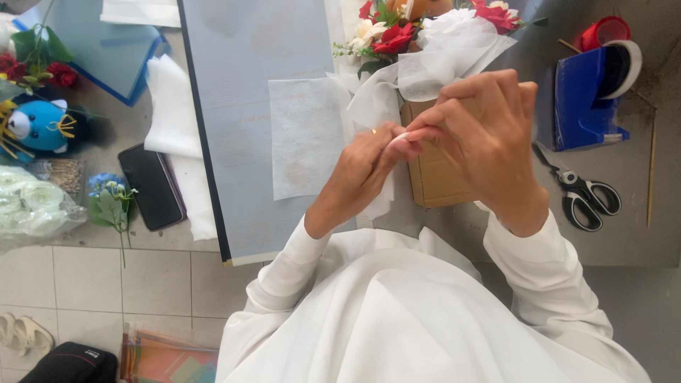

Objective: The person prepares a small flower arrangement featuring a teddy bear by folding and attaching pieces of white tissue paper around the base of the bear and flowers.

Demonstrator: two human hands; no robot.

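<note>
The person in white sleeves is sitting over the surface (638, 177), and both hands are meeting just in front of a small cardboard box (433, 177). The left hand (358, 177) is pinching its fingertips together on the end of a thin white strip (399, 138), and the right hand (482, 135) is curling over it from above, thumb and forefinger closing on the same piece. I cannot tell whether the strip is tape or a fold of the wrapping. A puff of white tissue wrap (447, 50) is rising right above the hands, gathered around a bunch of red and cream flowers (390, 32) at the top of the box.

A pale sheet of paper (308, 135) is lying on a grey board (248, 106) beside the left hand. Off to the right, a blue tape dispenser (585, 99) and a pair of black-handled scissors (585, 195) are resting well apart from the hands. A dark phone (150, 186) and a blue plush toy (39, 124) are lying far to the left.

To my eye, doing this step well means keeping the pinch tight and the strip taut between both hands, close to the box, so the tissue is not slipping loose or creasing.
</note>
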